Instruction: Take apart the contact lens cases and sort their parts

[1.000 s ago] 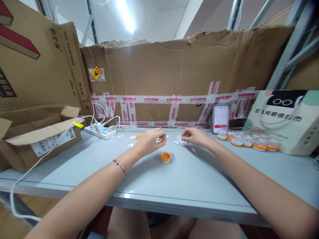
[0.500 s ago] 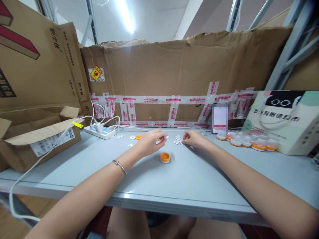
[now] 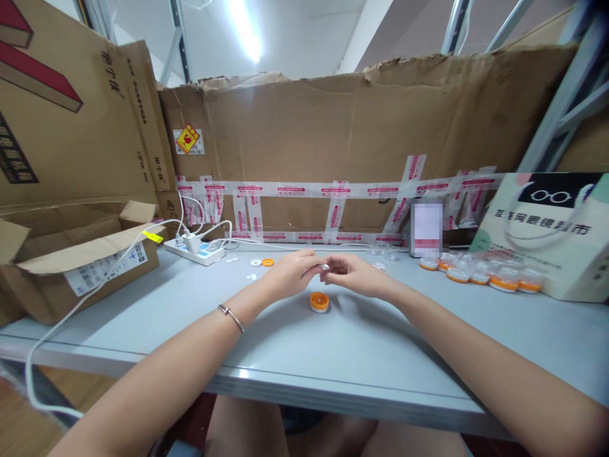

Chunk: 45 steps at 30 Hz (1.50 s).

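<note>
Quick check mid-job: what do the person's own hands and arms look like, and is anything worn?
The left hand and right hand are ungloved. A slim, silver-coloured metal bracelet circles the left arm near the wrist. No sleeve shows on either; the right arm shows nothing worn.

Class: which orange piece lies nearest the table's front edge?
The round orange-and-white piece, alone; the orange ring and clear-topped cluster sit farther back.

Way through: near table (image 3: 361, 362), between forearms | middle: orange cup (image 3: 319, 302) just nearside of left hand (image 3: 292, 274) and right hand (image 3: 352, 277) | left: power strip (image 3: 202, 254), box (image 3: 98, 252) | right: clear containers (image 3: 504, 280), bag (image 3: 533, 244) | back: cardboard (image 3: 304, 139) blocks
</note>
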Each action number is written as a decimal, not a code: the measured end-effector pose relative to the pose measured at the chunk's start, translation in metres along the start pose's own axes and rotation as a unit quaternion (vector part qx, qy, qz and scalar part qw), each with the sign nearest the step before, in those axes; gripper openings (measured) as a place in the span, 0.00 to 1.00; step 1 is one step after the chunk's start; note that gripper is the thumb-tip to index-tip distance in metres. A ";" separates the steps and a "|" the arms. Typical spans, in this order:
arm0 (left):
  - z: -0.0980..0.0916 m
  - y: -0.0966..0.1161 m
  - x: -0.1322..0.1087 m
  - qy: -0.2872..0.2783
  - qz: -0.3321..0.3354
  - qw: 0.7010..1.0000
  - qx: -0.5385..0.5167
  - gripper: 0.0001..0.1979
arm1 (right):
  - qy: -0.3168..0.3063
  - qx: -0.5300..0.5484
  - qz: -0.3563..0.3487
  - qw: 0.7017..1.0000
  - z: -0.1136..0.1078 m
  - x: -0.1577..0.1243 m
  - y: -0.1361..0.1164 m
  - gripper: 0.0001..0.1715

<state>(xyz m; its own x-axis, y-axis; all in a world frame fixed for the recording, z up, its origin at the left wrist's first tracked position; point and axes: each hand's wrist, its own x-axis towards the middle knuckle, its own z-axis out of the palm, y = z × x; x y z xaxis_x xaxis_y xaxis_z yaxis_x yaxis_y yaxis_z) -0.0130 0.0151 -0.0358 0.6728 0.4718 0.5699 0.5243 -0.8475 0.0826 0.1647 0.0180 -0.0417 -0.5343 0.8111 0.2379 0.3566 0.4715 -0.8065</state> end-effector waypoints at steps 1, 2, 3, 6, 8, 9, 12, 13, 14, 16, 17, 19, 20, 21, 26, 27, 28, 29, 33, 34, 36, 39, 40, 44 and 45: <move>0.000 0.000 0.000 -0.001 -0.004 1.000 -0.003 0.11 | -0.005 0.014 0.000 1.000 0.002 0.000 -0.001 0.10; 0.000 0.000 0.000 -0.001 -0.006 1.000 -0.011 0.10 | -0.004 0.026 0.005 1.000 0.002 0.000 -0.001 0.11; 0.000 0.000 0.000 0.001 -0.007 1.000 -0.023 0.10 | 0.000 0.036 0.011 0.999 0.002 -0.001 -0.002 0.12; -0.001 0.001 0.000 0.002 -0.035 0.997 -0.065 0.09 | 0.004 0.065 0.022 0.998 -0.003 -0.002 -0.004 0.16; -0.002 0.001 0.000 0.001 -0.069 0.995 -0.078 0.10 | -0.005 0.091 0.022 0.996 -0.005 -0.003 -0.006 0.18; -0.002 0.001 0.000 0.000 -0.080 0.994 -0.077 0.09 | -0.006 0.105 0.023 0.994 -0.006 -0.003 -0.006 0.18; -0.002 0.000 0.000 0.011 -0.075 0.996 -0.047 0.05 | 0.014 0.136 0.047 0.990 -0.005 -0.002 -0.005 0.18; -0.001 -0.001 0.000 0.020 -0.065 0.997 -0.029 0.05 | 0.026 0.145 0.059 0.987 -0.004 -0.002 -0.005 0.17; -0.001 -0.001 0.000 0.031 -0.056 0.998 -0.010 0.05 | 0.037 0.155 0.071 0.985 -0.003 -0.001 -0.004 0.17; 0.001 -0.002 0.000 0.049 -0.041 0.997 0.031 0.07 | 0.059 0.177 0.095 0.978 0.000 0.000 -0.005 0.16; 0.002 -0.002 0.000 0.054 -0.037 0.997 0.052 0.08 | 0.067 0.187 0.105 0.974 0.001 0.000 -0.005 0.16; 0.004 -0.002 0.000 0.054 -0.038 0.994 0.092 0.08 | 0.076 0.203 0.119 0.969 0.004 0.000 -0.006 0.16; 0.005 -0.001 0.000 0.051 -0.040 0.992 0.109 0.08 | 0.076 0.208 0.122 0.968 0.005 0.000 -0.007 0.16; 0.005 -0.001 0.000 0.046 -0.041 0.991 0.121 0.07 | 0.076 0.212 0.126 0.966 0.005 0.000 -0.007 0.16; 0.007 0.001 0.000 0.030 -0.039 0.989 0.142 0.07 | 0.080 0.203 0.129 0.967 0.005 0.000 -0.008 0.16; 0.007 0.002 0.000 0.028 -0.040 0.988 0.143 0.07 | 0.081 0.196 0.129 0.969 0.005 0.000 -0.008 0.16; 0.007 0.002 0.000 0.026 -0.040 0.988 0.144 0.07 | 0.081 0.189 0.129 0.970 0.005 0.000 -0.008 0.15; 0.007 0.002 0.000 0.025 -0.040 0.988 0.144 0.07 | 0.082 0.182 0.130 0.971 0.005 0.001 -0.008 0.15; 0.007 0.002 0.000 0.018 -0.038 0.989 0.144 0.07 | 0.085 0.153 0.113 0.978 0.005 0.000 -0.007 0.16; 0.007 0.002 0.000 0.018 -0.038 0.989 0.143 0.07 | 0.084 0.147 0.106 0.980 0.005 0.000 -0.007 0.17; 0.008 0.001 0.000 0.020 -0.036 0.989 0.139 0.07 | 0.082 0.134 0.091 0.983 0.005 0.000 -0.005 0.18; 0.010 0.000 -0.001 0.023 -0.026 0.991 0.132 0.08 | 0.078 0.112 0.072 0.988 0.005 0.000 -0.004 0.17; 0.010 0.000 -0.001 0.023 -0.023 0.991 0.130 0.08 | 0.078 0.106 0.070 0.989 0.006 0.001 -0.003 0.17; 0.012 0.003 -0.001 0.027 -0.027 0.992 0.123 0.07 | 0.087 0.088 0.075 0.989 0.008 0.002 -0.002 0.13; 0.012 0.004 -0.001 0.028 -0.030 0.992 0.121 0.07 | 0.089 0.086 0.076 0.989 0.008 0.002 -0.002 0.13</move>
<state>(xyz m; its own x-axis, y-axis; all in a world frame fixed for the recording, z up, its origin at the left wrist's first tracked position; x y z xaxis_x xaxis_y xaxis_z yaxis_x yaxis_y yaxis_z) -0.0055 0.0140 -0.0463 0.6104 0.4990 0.6151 0.6765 -0.7324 -0.0771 0.1567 0.0159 -0.0441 -0.3352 0.9237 0.1853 0.2791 0.2853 -0.9169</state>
